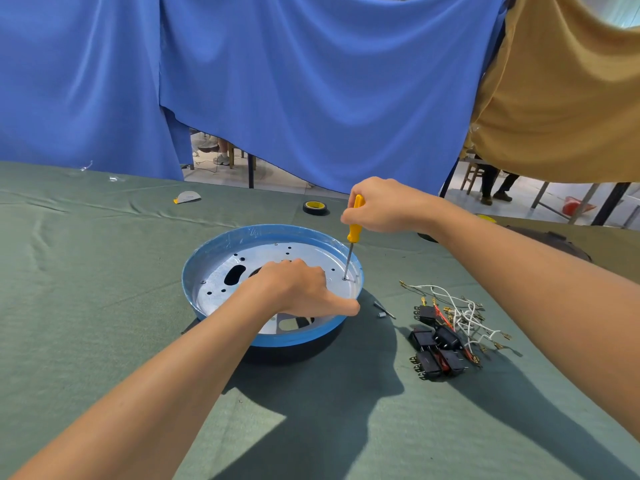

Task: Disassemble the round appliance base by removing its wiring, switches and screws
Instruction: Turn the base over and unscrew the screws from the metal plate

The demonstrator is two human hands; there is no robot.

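Sitting about mid-desk on the green cloth [104,306], the round appliance base [207,247] shows a bright blue rim under clear film, with a darker band below it on the near side. Inside lies a silvery metal plate [221,268] pierced by small round holes and a larger black oval slot. Part of a second cut-out shows at the near rim, below the left wrist. The plate's middle is hidden under the left hand [301,289].

That hand holds the base steady. Its fingers bend down onto the plate with the tips out of sight behind the knuckles, and the thumb stretches along the near-right rim.

The right hand [384,206] is closed round the yellow handle of a screwdriver [355,232], fingers wrapped tight. The shaft stands almost upright, its tip on a screw [345,278] at the plate's right side, just inside the rim.

Beside the base toward the right edge of the desk lie small loose parts [382,311], too tiny to name. Further right is a heap of black switches [434,344], tangled with white and red wires [464,313] ending in brass terminals. A black tape roll [315,207] lies near the far edge.
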